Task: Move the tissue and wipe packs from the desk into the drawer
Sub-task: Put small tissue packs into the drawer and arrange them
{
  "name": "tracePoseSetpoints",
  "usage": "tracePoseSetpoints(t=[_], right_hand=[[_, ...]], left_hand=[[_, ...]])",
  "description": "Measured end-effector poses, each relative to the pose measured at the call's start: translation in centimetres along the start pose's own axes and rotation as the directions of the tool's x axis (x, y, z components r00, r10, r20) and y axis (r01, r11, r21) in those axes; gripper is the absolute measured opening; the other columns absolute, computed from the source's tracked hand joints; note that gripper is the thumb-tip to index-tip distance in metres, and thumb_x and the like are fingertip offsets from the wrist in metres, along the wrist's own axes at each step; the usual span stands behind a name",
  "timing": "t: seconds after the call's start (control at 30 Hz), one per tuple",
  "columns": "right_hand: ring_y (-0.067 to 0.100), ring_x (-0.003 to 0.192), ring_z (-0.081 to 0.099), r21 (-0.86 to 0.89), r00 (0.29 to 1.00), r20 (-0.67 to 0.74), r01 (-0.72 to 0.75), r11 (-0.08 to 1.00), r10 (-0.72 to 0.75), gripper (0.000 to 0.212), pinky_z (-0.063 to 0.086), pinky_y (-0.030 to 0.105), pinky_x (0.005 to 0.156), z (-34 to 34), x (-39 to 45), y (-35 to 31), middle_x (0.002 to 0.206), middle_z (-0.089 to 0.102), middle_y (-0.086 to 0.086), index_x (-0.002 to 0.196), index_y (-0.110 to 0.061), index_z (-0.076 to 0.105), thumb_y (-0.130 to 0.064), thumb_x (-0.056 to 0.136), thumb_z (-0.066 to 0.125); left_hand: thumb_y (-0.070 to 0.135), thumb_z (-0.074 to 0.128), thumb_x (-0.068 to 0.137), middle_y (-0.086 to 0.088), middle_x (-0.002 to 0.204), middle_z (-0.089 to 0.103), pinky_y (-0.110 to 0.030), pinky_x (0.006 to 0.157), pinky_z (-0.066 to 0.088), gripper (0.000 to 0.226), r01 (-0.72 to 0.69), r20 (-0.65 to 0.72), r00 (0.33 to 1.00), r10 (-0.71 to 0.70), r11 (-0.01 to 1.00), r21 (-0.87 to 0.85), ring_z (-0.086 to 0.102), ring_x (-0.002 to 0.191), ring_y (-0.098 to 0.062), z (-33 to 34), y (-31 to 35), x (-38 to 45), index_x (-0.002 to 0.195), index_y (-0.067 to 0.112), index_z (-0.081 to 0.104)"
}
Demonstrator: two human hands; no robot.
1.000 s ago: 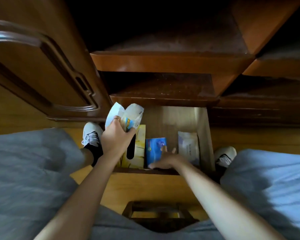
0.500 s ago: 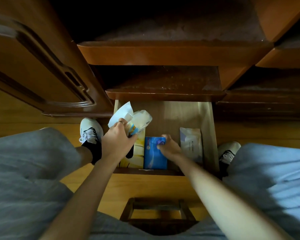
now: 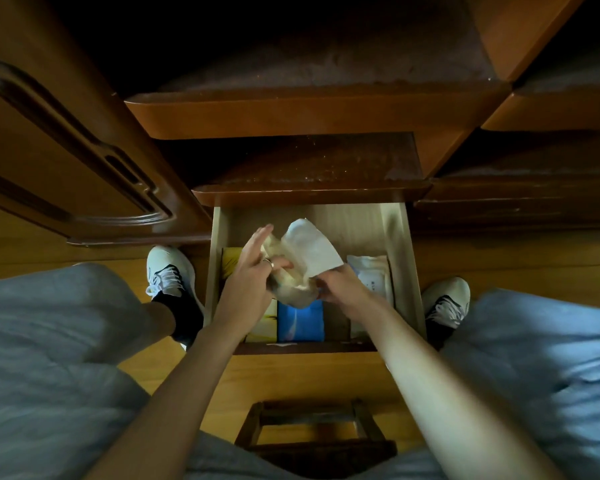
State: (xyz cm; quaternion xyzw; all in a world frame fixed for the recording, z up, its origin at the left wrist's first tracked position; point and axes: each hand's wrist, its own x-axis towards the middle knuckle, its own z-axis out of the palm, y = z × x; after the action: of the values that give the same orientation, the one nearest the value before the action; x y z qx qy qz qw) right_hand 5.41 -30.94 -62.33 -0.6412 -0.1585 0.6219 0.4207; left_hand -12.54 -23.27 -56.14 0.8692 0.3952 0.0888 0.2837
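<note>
The light wooden drawer (image 3: 399, 271) stands pulled out below me. Inside it lie a yellow tissue box (image 3: 231, 263) at the left, a blue pack (image 3: 300, 323) in the middle and a white wipe pack (image 3: 373, 275) at the right. Above the drawer's middle, my left hand (image 3: 252, 282) grips a soft cream tissue pack (image 3: 291, 289), thumb across its top. My right hand (image 3: 342, 289) pinches the lower edge of a white tissue pack (image 3: 310, 251) that sticks up beside the cream one. Both packs hang clear of the drawer's floor.
A dark wooden cabinet door (image 3: 84, 150) hangs open at the left. Desk shelves (image 3: 309, 112) jut out above the drawer. My feet in white shoes (image 3: 168, 271) flank it, and a wooden stool (image 3: 312, 427) sits between my knees.
My left hand carried the two packs from the drawer's left side to its middle. My right hand left the blue pack and took hold of the white pack's lower edge.
</note>
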Motion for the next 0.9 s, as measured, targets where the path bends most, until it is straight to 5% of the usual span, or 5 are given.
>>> tracePoseSetpoints(t=[0.2,0.33,0.43,0.67,0.9], right_hand=[[0.024,0.116,0.069,0.154,0.986,0.166,-0.025,0.988,-0.001,0.040,0.058,0.049,0.097,-0.6,-0.3,0.9,0.123,0.073,0.002,0.124,-0.032,0.068,-0.051,0.089,0.072],[0.022,0.108,0.069,0.047,0.970,-0.243,0.030,0.998,-0.018,0.019,0.061,0.037,0.083,-0.7,0.6,0.2,0.118,0.072,0.006,0.117,-0.022,0.064,-0.031,0.101,0.063],[0.007,0.096,0.066,-0.084,0.888,-0.444,0.092,0.992,-0.119,0.032,0.054,0.019,0.062,-2.0,0.5,0.0,0.113,0.067,-0.005,0.127,-0.021,0.057,-0.020,0.097,0.068],[0.014,0.103,0.073,-0.122,0.971,-0.105,0.201,0.972,-0.215,0.032,0.063,0.032,0.077,-1.0,-0.9,-1.0,0.109,0.077,-0.004,0.127,-0.024,0.064,-0.022,0.096,0.072],[0.013,0.103,0.073,-0.040,0.996,0.027,0.090,0.995,-0.089,0.031,0.059,0.028,0.081,0.2,-1.6,-1.2,0.107,0.077,-0.008,0.119,-0.032,0.068,-0.051,0.095,0.062]], left_hand=[[0.000,0.067,0.091,-0.001,0.166,0.020,-0.030,0.113,0.038,0.039,-0.030,-0.059,0.998,0.024,0.995,-0.096,0.024,0.150,-0.018,-0.2,0.3,-0.4,0.122,0.024,0.071],[0.019,0.066,0.095,0.001,0.164,0.021,0.001,0.069,0.038,0.064,0.174,-0.076,0.980,-0.182,0.980,-0.099,0.055,0.097,0.007,0.0,-1.0,0.0,0.152,0.029,0.038],[0.033,0.058,0.100,0.002,0.143,0.049,-0.018,0.088,0.042,0.042,0.365,0.022,0.929,-0.369,0.907,-0.208,0.060,0.110,-0.010,0.7,-2.3,0.1,0.141,0.025,0.052],[0.066,0.069,0.079,0.027,0.105,0.066,-0.010,0.066,0.049,0.055,0.596,0.386,0.795,-0.467,0.488,-0.638,0.065,0.094,0.006,1.9,-0.9,1.1,0.123,0.038,0.052],[0.039,0.082,0.079,0.011,0.100,0.071,-0.016,0.057,0.053,0.038,0.546,0.250,0.817,-0.520,0.557,-0.626,0.068,0.091,-0.007,3.6,-1.4,1.7,0.111,0.031,0.063]])
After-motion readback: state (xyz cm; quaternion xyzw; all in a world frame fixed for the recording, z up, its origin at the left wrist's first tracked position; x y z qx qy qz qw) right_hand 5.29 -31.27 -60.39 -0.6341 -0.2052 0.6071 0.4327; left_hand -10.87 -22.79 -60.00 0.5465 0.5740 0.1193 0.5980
